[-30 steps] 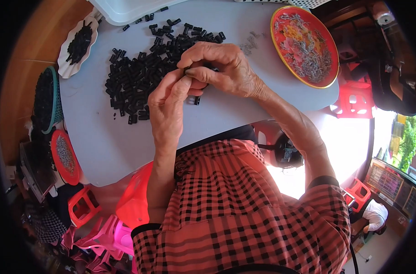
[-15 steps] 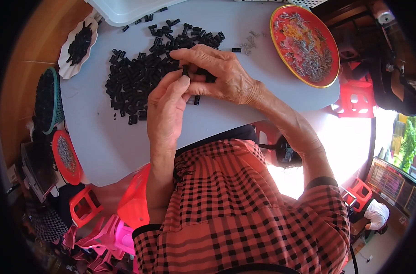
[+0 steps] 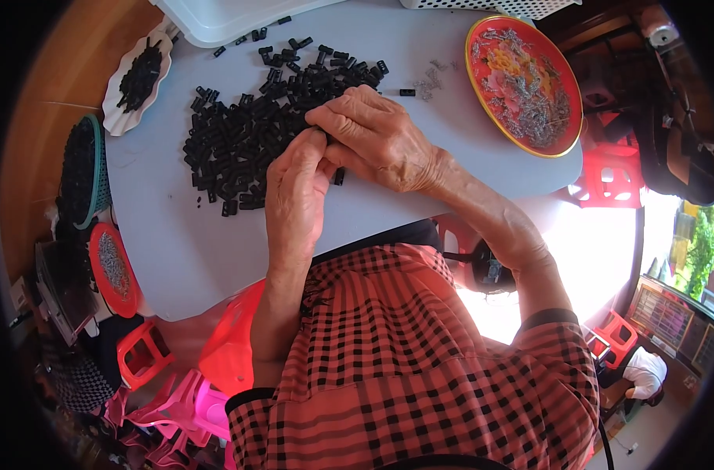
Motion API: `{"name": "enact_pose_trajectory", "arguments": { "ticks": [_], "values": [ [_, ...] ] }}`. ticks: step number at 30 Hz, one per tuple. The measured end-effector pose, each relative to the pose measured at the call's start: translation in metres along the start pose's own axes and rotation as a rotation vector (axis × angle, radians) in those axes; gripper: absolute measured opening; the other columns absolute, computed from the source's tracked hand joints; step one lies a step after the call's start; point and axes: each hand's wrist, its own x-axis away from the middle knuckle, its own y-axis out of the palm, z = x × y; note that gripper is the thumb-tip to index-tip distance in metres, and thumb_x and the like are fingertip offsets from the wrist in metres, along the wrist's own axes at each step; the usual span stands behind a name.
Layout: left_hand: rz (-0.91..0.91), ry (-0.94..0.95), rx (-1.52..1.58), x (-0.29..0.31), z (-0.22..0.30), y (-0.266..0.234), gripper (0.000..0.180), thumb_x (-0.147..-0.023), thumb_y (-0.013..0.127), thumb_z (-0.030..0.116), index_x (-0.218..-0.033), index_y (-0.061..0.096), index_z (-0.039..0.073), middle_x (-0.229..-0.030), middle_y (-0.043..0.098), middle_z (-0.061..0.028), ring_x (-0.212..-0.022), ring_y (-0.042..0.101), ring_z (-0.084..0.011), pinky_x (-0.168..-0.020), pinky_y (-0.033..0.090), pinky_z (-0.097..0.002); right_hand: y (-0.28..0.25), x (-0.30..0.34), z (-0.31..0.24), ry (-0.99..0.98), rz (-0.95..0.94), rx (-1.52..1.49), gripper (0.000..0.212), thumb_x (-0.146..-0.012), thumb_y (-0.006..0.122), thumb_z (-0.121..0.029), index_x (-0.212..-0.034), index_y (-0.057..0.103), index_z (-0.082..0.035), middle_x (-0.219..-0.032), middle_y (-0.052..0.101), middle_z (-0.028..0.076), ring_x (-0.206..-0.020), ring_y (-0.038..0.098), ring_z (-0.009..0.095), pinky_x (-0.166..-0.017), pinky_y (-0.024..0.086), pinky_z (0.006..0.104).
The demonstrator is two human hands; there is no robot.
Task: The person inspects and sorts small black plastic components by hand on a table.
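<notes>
My left hand point(image 3: 296, 192) and my right hand point(image 3: 382, 141) meet at the fingertips over the near right side of a pile of small black plastic pieces point(image 3: 235, 149). Thumb and fingers of the left are pinched on one small black plastic piece, now almost wholly covered. The right hand's fingers are bent and closed against the same spot; whatever they grip is hidden. Below the right palm, a loose black piece point(image 3: 339, 177) lies on the grey table point(image 3: 192, 258).
At the right stands a red flowered plate point(image 3: 490, 102) of small metal parts, some metal bits point(image 3: 429, 84) beside it. A white scalloped dish point(image 3: 122, 117) holds thin black pieces. Farther left are a teal basket point(image 3: 102, 180) and a red dish point(image 3: 123, 301). A white tray point(image 3: 216, 31) lies far back.
Both hands have shifted slightly right. The right hand's fingers have closed in over the left fingertips, covering the black piece that showed between them before.
</notes>
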Motion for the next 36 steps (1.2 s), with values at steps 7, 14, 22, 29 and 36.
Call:
{"name": "enact_pose_trajectory", "arguments": {
  "ticks": [7,14,22,29,36],
  "values": [
    [-0.021,0.065,0.022,-0.009,-0.012,-0.002,0.026,-0.097,0.042,0.02,-0.098,0.057,-0.002,-0.088,0.053,-0.0005,-0.083,0.049,-0.0076,-0.084,0.043,-0.0266,-0.008,-0.002,0.004,-0.001,-0.044,0.107,0.034,-0.071,0.067,-0.009,-0.102,0.059,0.004,-0.092,0.06,0.014,-0.078,0.059,0.029,-0.069,0.048,0.0367],
    [-0.055,0.141,-0.012,-0.007,0.003,0.009,0.044,-0.097,0.038,0.034,-0.115,0.046,-0.006,-0.098,0.063,-0.0178,-0.093,0.059,-0.0206,-0.086,0.045,-0.0332,-0.1,-0.066,0.035,0.122,0.139,0.396,0.021,-0.077,0.07,-0.013,-0.093,0.065,0.0,-0.081,0.062,0.011,-0.068,0.062,0.022,-0.061,0.05,0.0304],
    [-0.024,0.108,0.017,-0.007,0.002,-0.009,0.036,-0.096,0.041,0.026,-0.109,0.049,-0.007,-0.093,0.063,-0.0168,-0.09,0.06,-0.0199,-0.085,0.046,-0.0317,-0.083,-0.128,0.053,-0.073,0.028,0.423,0.028,-0.068,0.072,-0.012,-0.092,0.062,-0.001,-0.084,0.059,0.015,-0.082,0.054,0.033,-0.074,0.042,0.0435],
    [0.015,0.09,0.024,-0.004,0.003,-0.009,0.034,-0.096,0.041,0.024,-0.107,0.05,-0.007,-0.091,0.063,-0.0173,-0.089,0.059,-0.0198,-0.084,0.046,-0.0315,0.012,-0.093,0.094,0.013,-0.322,0.298,0.013,-0.077,0.065,-0.008,-0.088,0.068,-0.003,-0.084,0.064,0.011,-0.074,0.063,0.028,-0.067,0.051,0.0359],
    [-0.006,0.053,0.005,-0.001,0.001,-0.008,0.032,-0.096,0.042,0.021,-0.108,0.051,-0.007,-0.09,0.062,-0.015,-0.086,0.059,-0.0181,-0.083,0.045,-0.0294,0.026,-0.092,0.096,0.069,-0.494,0.384,0.012,-0.072,0.064,-0.009,-0.082,0.066,-0.003,-0.081,0.063,0.011,-0.075,0.061,0.031,-0.069,0.05,0.0397]
  ]
}}
